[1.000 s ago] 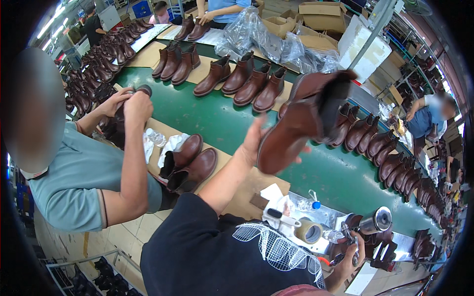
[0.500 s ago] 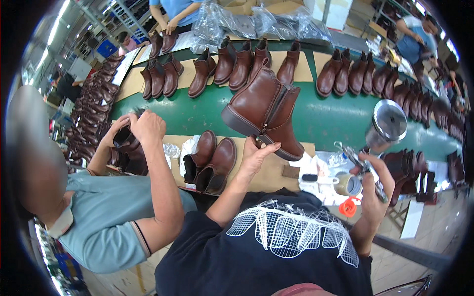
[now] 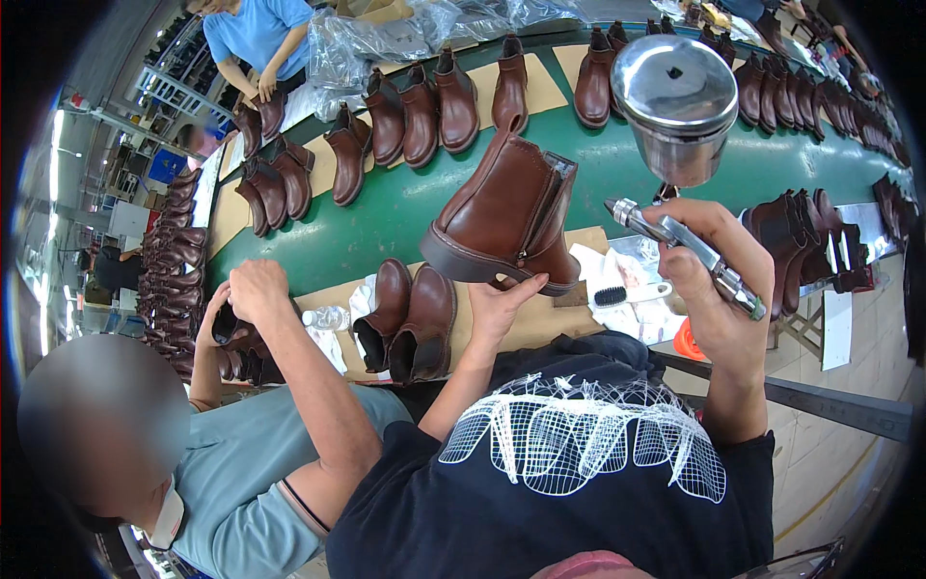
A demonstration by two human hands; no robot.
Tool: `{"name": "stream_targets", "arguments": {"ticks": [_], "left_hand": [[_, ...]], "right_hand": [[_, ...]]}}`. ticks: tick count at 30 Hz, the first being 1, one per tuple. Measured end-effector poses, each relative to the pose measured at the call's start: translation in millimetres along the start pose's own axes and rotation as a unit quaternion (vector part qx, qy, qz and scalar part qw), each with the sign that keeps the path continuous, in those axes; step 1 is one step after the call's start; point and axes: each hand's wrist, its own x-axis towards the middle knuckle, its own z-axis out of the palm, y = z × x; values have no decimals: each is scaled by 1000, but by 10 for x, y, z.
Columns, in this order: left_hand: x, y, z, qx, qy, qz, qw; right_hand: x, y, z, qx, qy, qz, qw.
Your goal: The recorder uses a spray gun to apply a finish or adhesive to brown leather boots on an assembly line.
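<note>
A brown leather ankle boot [image 3: 487, 207] with a side zip is held up in front of me. My left hand [image 3: 502, 311] grips it from below at the sole, fingers closed; its heel points left and its toe right. My right hand [image 3: 719, 304] is wrapped round a metal spray gun [image 3: 696, 246], whose large silver cup [image 3: 680, 145] stands above it. The gun's nozzle points left toward the boot, with a gap between them. Below the boot, a white-handled brush [image 3: 632, 293] with dark bristles lies on the bench.
A pair of brown boots [image 3: 422, 323] lies on cardboard near my left forearm. Rows of boots line the green bench [image 3: 569, 159]. A co-worker [image 3: 260, 463] sits close on my left, handling a boot; another person [image 3: 256, 43] stands across. An orange ring-shaped thing [image 3: 687, 340] is near my right wrist.
My right hand has raised the spray gun and brought its nozzle closer to the boot; the cup now stands higher. My left hand still holds the boot, slightly turned. The whole view has shifted.
</note>
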Motion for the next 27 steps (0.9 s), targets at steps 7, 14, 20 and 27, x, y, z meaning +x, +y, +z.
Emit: {"name": "stream_targets", "arguments": {"ticks": [7,14,20,27], "left_hand": [[85,21,-24,-26,0,20,999],[97,60,-30,-27,-15,37,999],[115,55,-65,-12,-10,3,1000],[121,-65,-185,-35,-1,-27,999]], "right_hand": [[-152,2,30,19,3,21,1000],[-210,26,73,-31,-17,-8,999],[-299,1,154,-24,-42,35,998],[-351,11,212,-14,-81,4,997]]}}
